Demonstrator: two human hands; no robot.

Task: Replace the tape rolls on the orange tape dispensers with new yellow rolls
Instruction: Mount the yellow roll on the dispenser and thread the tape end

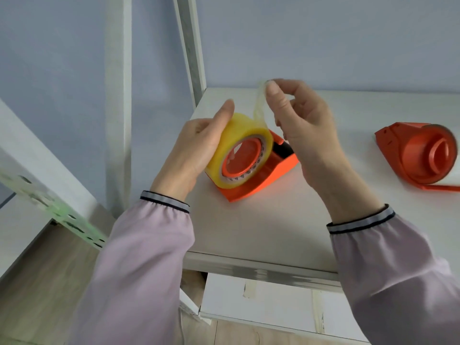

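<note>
Two hands at a freshly loaded dispenser

Two hands are seen at work over a white shelf board. The left hand (196, 143) is curled round the outer face of the yellow tape roll (239, 143), with the thumb laid up along its top. The right hand (306, 125) is raised just above and to the right of the roll, and the free end of the tape (258, 100) is pinched between its thumb and forefinger; a thin, translucent strip is drawn upward from the roll to those fingertips. The roll is seated on the hub of an orange tape dispenser (263, 180), which rests on the surface (261, 225) near its left front corner. A second orange tape dispenser (420, 155), its hub bare, lies on its side well apart to the right. Pale lilac sleeves (139, 257) with striped cuffs are worn on both arms. A white shelf upright (191, 46) is set against a blue-grey wall.
</note>
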